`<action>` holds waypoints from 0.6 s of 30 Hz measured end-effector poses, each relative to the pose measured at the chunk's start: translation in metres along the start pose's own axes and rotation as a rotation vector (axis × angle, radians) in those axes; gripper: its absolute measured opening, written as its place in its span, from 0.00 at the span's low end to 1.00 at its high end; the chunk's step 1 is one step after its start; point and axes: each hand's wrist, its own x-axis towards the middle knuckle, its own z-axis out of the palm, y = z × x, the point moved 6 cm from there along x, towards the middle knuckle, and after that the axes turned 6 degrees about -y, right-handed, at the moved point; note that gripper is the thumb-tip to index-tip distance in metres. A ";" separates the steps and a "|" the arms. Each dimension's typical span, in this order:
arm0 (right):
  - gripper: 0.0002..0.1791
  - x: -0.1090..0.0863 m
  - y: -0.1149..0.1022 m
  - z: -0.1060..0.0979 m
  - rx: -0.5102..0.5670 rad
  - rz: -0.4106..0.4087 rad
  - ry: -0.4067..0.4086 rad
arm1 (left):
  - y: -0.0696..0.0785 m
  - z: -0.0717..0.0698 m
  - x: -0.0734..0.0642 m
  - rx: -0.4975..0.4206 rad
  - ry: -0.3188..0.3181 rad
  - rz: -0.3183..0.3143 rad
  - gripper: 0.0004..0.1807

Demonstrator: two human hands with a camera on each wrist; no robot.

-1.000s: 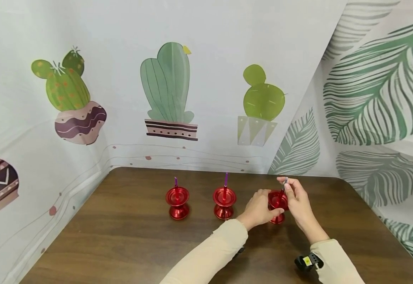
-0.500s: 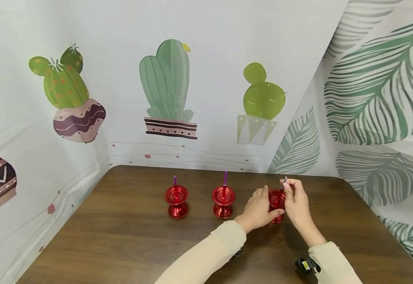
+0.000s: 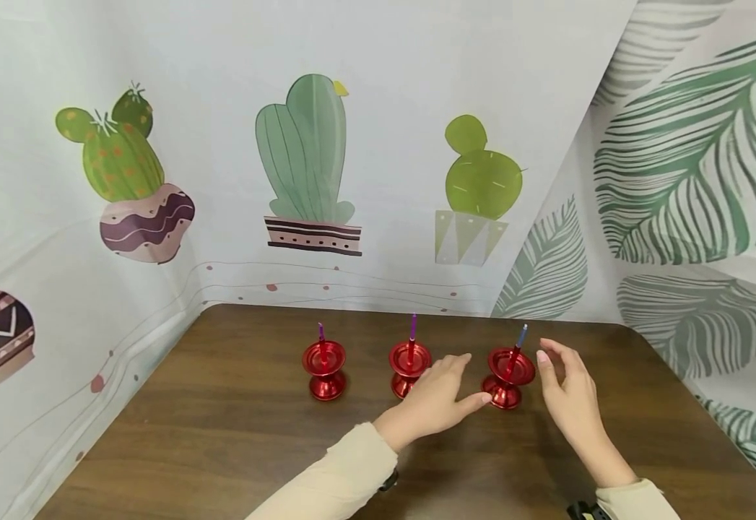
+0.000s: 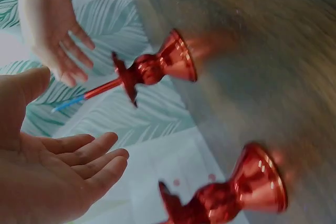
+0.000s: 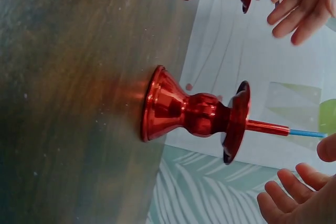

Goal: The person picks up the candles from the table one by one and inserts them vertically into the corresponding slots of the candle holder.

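Three shiny red candle holders stand in a row on the brown table. In the rightmost candle holder [image 3: 502,392], a thin blue candle [image 5: 308,134] sticks up from the red stem, leaning slightly right in the head view. My right hand [image 3: 574,393] is just right of it, fingers loosely bent and holding nothing. To its left is my left hand [image 3: 431,403], fingers spread and free, partly covering the middle candle holder [image 3: 410,354]. That one carries a purple candle [image 3: 413,327]. A shorter purple candle [image 3: 321,332] sits in the left candle holder [image 3: 327,387].
Behind the far edge of the wooden table [image 3: 222,433] hangs a pale cloth [image 3: 390,144] printed with cacti and leaves. Cream sleeves cover both forearms, and dark devices show at the wrists.
The right hand has let go of the blue candle and drawn back to the right. The left hand has moved left, off the rightmost holder, which now shows fully.
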 end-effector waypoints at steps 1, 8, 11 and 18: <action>0.17 0.000 -0.001 -0.001 0.000 0.000 -0.002 | -0.002 -0.005 -0.004 0.002 0.014 0.006 0.38; 0.17 -0.004 -0.020 -0.005 0.024 -0.059 0.018 | -0.013 -0.042 -0.031 -0.053 0.121 0.032 0.36; 0.17 -0.005 -0.030 -0.004 0.030 -0.113 0.022 | -0.022 -0.057 -0.044 -0.040 0.191 0.039 0.34; 0.20 -0.005 -0.046 -0.003 -0.005 -0.199 0.025 | -0.050 -0.096 -0.077 0.098 0.442 0.025 0.32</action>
